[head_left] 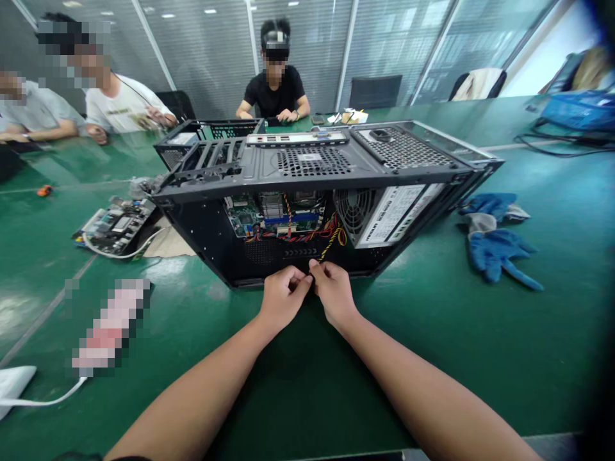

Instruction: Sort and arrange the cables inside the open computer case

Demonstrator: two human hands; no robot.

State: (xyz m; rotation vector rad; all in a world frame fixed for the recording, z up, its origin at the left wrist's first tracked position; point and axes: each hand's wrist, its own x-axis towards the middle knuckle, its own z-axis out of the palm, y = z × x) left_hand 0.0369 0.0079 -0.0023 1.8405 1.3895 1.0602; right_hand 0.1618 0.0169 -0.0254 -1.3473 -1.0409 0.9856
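An open black computer case (202, 192) lies in front of me, its open side facing my hands. Inside it sit a green motherboard (240, 218) and a power supply (398, 214) with a fan grille. A twisted yellow-and-black cable (329, 245) runs from the bundle of wires down to my right hand (336, 291), whose fingers are pinched on it. My left hand (284, 296) is closed in a pinch right beside those fingertips, at the lower edge of the opening. What lies between its fingers is too small to make out.
Blue work gloves (500, 246) lie right of the case. On the left are a loose circuit board (118, 224), a phone (113, 326) on a white cable and an orange item (45, 191). Another case (216, 128) stands behind. Several people sit across the green table (384, 371).
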